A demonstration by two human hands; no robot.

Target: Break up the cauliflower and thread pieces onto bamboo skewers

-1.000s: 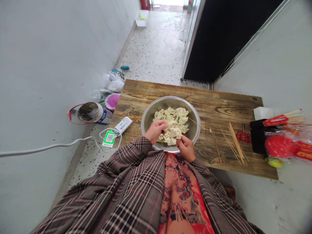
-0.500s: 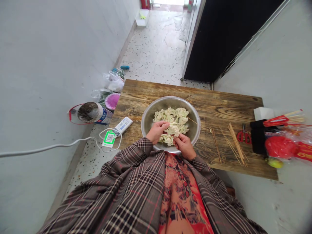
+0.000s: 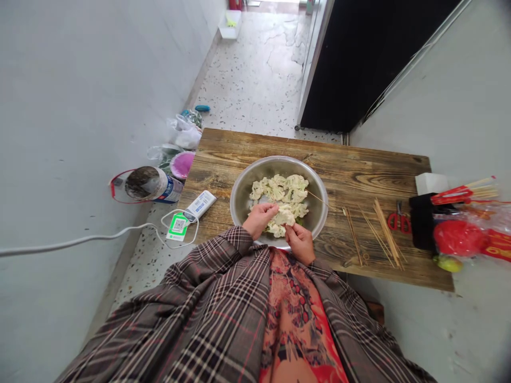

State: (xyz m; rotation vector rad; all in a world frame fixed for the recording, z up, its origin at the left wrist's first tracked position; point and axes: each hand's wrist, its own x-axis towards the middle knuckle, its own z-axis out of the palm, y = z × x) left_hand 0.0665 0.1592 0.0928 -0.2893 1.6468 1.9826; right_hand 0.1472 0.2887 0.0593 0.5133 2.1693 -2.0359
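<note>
The piece of cauliflower (image 3: 286,215) between this person's hands is a pale, creamy white, knobbly and uneven round its edge, with a faint yellowish cast. It is up over the near part of a wide metal bowl (image 3: 235,199), between the two sets of fingertips. The left hand (image 3: 258,220) has its grip drawn in, thumb and fingers together at the piece's upper left edge. The right hand (image 3: 302,244) has its grip closed too, the fingertips pinched at the lower right edge; whether a stick is tucked in there as well, I can't tell. More florets (image 3: 296,187) lie bunched in the bowl beyond, the same cream colour, with greenish stems showing among the bumpy, crumbly-looking heads. One thin skewer (image 3: 318,199) leans over the bowl's right rim, its inner end by those florets. The bowl sits on a brown, strongly grained wooden tabletop (image 3: 351,170), and to its right lie loose wooden sticks (image 3: 386,234) and red-handled scissors (image 3: 393,223).
</note>
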